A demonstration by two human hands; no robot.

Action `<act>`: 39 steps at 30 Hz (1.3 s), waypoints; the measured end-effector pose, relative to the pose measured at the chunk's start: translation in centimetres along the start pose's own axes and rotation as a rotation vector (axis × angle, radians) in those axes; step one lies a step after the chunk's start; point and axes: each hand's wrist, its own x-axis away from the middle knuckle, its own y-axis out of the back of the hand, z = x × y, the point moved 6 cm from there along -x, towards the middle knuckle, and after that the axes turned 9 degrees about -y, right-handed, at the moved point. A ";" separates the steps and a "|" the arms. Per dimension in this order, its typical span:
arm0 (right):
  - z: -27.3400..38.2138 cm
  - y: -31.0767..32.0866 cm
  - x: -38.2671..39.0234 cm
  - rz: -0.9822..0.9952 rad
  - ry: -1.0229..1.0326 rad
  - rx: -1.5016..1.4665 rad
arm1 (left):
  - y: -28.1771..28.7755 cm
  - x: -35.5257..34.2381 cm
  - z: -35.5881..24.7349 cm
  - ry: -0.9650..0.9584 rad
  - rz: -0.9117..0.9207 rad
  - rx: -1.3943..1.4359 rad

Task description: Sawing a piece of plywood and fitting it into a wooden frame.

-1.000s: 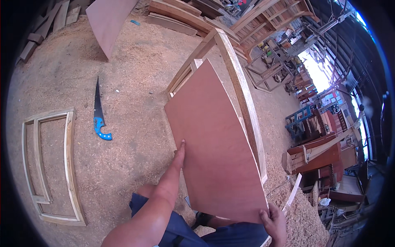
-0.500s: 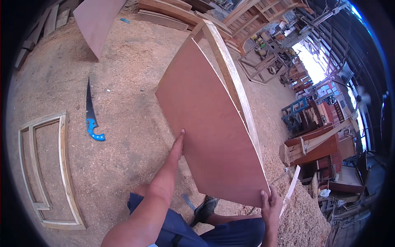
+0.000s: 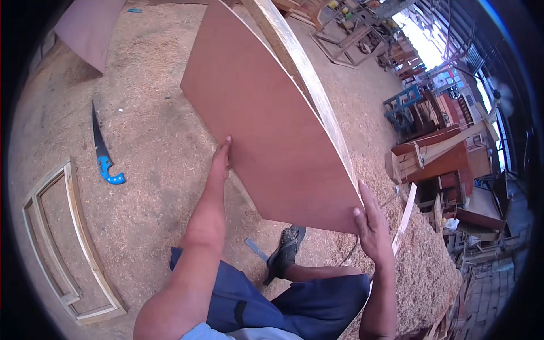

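Note:
A large reddish-brown plywood sheet (image 3: pixel 266 124) is tilted in front of me, between my two hands. My left hand (image 3: pixel 223 157) grips its left edge, thumb on the face and the other fingers behind it. At the near right corner my right hand (image 3: pixel 371 224) holds the sheet, thumb on the face and fingers along the right edge. Just behind that edge runs a pale wooden beam (image 3: pixel 309 79); whether it is joined to the sheet I cannot tell.
A handsaw with a blue handle (image 3: pixel 110 171) lies on the sawdust-strewn floor at left, near a wooden frame (image 3: pixel 85 226). Another board (image 3: pixel 90 31) stands far left. A metal strip (image 3: pixel 258 249) is by my foot. Wood shavings (image 3: pixel 425 272) and stacked furniture parts (image 3: pixel 436 153) fill the right.
The sheet, the beam and both my hands have shifted upward in the view. My right hand has its fingers more stretched along the edge. The floor items appear shifted as my view moved.

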 end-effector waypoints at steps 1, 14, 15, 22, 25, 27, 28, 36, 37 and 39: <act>0.4 -0.3 -0.3 0.056 -0.034 -0.035 | 0.7 -0.3 0.4 0.024 -0.037 -0.037; -3.0 -0.9 -3.4 -0.056 0.012 0.000 | 0.9 -2.2 4.7 0.124 -0.069 -0.179; -3.5 -0.7 -4.0 -0.031 0.036 -0.063 | 0.3 -2.3 4.6 0.124 -0.065 -0.177; -8.5 0.7 -10.9 -0.082 -0.139 -0.038 | -0.2 -4.4 4.1 -0.119 -0.049 -0.250; -15.8 1.1 -16.4 -0.118 -0.165 -0.097 | -4.4 -3.5 4.7 -0.172 0.053 -0.321; -19.2 0.7 -20.3 -0.050 -0.166 -0.205 | -5.1 -2.8 6.0 -0.210 0.081 -0.402; -20.7 0.5 -22.3 0.025 -0.157 -0.300 | -5.0 -2.5 6.9 -0.209 0.068 -0.530; -35.3 -6.7 -38.7 0.237 -0.173 -0.546 | -6.4 -4.9 12.3 -0.144 -0.198 -1.000; -37.4 -8.0 -40.5 0.304 -0.248 -0.567 | -6.8 -5.4 13.0 -0.140 -0.217 -1.040; -40.7 -11.7 -43.9 0.394 -0.305 -0.598 | -7.5 -6.1 13.7 -0.140 -0.266 -1.091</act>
